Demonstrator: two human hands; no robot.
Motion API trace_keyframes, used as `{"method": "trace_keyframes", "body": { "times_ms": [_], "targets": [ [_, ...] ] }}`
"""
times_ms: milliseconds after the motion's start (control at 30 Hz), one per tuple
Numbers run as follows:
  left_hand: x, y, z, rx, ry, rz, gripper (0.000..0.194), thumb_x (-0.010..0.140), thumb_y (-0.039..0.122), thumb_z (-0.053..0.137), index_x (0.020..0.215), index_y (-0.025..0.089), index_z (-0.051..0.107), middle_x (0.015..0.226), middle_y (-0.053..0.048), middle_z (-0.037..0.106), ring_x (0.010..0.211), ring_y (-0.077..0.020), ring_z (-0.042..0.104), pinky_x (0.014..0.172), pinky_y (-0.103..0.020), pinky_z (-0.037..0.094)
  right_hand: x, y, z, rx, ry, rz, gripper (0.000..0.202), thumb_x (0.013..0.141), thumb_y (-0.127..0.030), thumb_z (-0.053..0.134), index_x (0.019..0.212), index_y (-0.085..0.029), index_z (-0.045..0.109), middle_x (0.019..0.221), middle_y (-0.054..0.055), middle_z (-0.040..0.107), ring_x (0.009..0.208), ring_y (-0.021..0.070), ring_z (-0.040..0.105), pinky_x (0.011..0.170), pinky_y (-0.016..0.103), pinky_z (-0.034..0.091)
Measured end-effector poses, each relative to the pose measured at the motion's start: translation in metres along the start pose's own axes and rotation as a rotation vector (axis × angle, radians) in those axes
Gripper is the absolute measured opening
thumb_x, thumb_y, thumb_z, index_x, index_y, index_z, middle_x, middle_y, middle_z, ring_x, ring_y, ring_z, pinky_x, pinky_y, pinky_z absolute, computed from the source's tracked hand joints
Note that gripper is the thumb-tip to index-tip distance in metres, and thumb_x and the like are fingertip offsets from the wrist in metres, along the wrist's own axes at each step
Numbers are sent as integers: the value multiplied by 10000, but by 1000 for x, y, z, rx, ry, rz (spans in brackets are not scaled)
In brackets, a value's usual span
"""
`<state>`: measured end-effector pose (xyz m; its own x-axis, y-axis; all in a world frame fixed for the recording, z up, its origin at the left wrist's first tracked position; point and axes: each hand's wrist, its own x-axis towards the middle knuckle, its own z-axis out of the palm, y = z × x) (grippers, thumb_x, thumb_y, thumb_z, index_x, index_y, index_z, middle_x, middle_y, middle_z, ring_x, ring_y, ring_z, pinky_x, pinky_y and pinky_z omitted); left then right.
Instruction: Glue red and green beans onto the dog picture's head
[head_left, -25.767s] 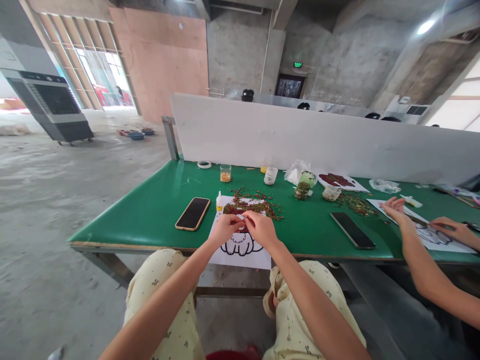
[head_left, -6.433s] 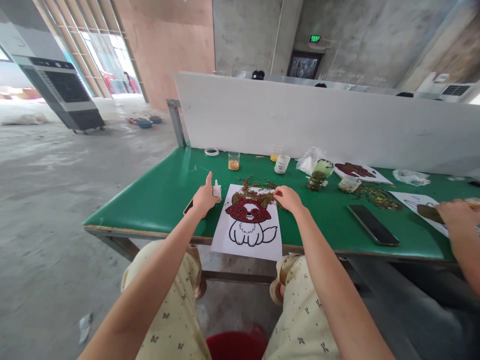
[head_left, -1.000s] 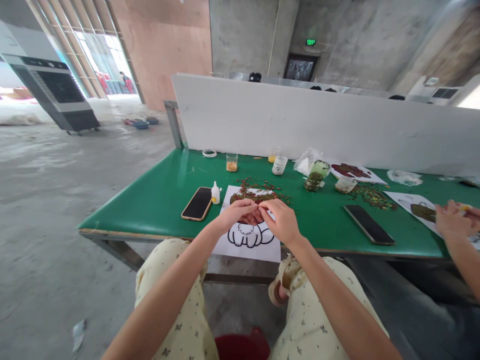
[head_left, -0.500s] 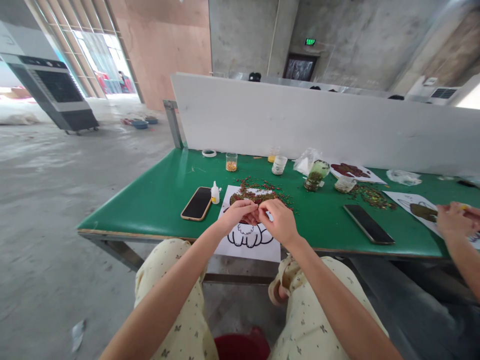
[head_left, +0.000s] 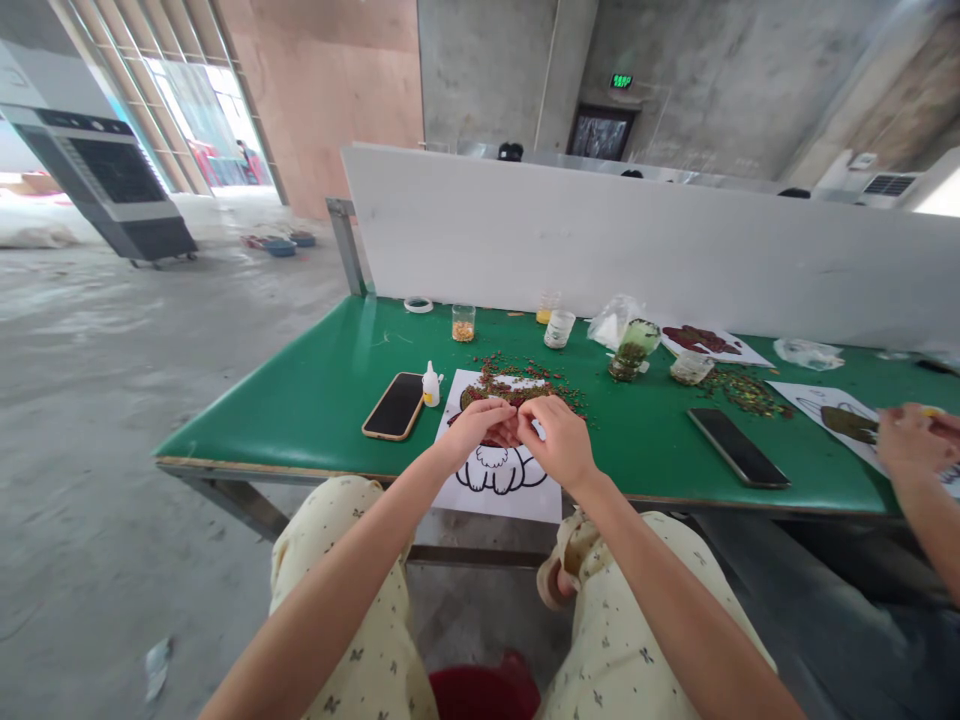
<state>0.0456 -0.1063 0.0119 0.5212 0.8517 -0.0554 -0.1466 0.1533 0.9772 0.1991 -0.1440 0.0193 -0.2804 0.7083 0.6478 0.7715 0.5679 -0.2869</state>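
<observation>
Left hand (head_left: 478, 425) to right hand (head_left: 559, 435), with fingertips bunched, anything pinched unclear, hides part of the drawing (head_left: 496, 487) on the table (head_left: 300, 405), with seeds (head_left: 496, 370) strewn behind, bottle (head_left: 430, 387) and phone (head_left: 394, 407) leftward.

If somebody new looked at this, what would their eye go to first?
Probably the bright green table, stretching across the view. At its near edge, the left hand and right hand are close together above an animal drawing, with red and green grains scattered beyond. A long white board stands behind the table.
</observation>
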Motion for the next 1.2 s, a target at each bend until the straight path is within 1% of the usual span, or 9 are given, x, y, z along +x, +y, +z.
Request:
{"method": "trace_keyframes", "body": {
  "times_ms": [267, 567, 867, 1000, 1100, 1200],
  "targets": [
    [2, 0, -1, -13, 24, 7, 263, 734, 381, 615, 647, 135, 580, 595, -21, 622, 551, -117, 582, 609, -262, 463, -1, 3, -1, 9, 9, 14, 96, 813, -142, 469, 757, -205, 514, 740, 20, 593, 755, 166, 518, 675, 265, 387],
    [2, -1, -2, -28, 2, 1, 301, 732, 430, 622, 665, 138, 594, 618, -32, 639, 558, -124, 589, 618, -272, 468, -3, 5, 0, 39, 9, 0, 153, 895, -206, 409, 836, -206, 551, 811, 43, 626, 795, 178, 536, 707, 283, 402],
    [0, 1, -3, -26, 12, -3, 295, 739, 420, 614, 680, 132, 583, 645, -50, 655, 569, -128, 598, 619, -272, 468, -3, 6, 0, 50, 5, -9, 202, 905, -191, 372, 933, -202, 572, 886, 51, 647, 840, 185, 547, 753, 292, 410],
    [0, 2, -3, -24, 15, -2, 298, 738, 420, 614, 668, 132, 584, 636, -47, 647, 574, -127, 596, 615, -269, 464, -2, 4, -2, 61, -10, 2, 206, 901, -189, 365, 932, -204, 569, 890, 58, 645, 848, 186, 551, 756, 295, 410],
    [0, 4, -2, -33, 28, -6, 289, 719, 411, 630, 648, 136, 580, 605, -32, 628, 544, -118, 577, 592, -263, 456, -2, 3, -2, 52, 4, 30, 158, 896, -256, 415, 875, -203, 562, 833, 56, 634, 807, 182, 547, 718, 288, 406],
    [0, 6, -2, -38, 43, -6, 278, 709, 396, 637, 630, 135, 580, 589, -29, 617, 529, -114, 564, 579, -259, 448, -2, 4, -1, 32, 26, 57, 166, 891, -310, 444, 803, -207, 540, 761, 44, 613, 763, 177, 537, 676, 277, 392]
  ]
}}
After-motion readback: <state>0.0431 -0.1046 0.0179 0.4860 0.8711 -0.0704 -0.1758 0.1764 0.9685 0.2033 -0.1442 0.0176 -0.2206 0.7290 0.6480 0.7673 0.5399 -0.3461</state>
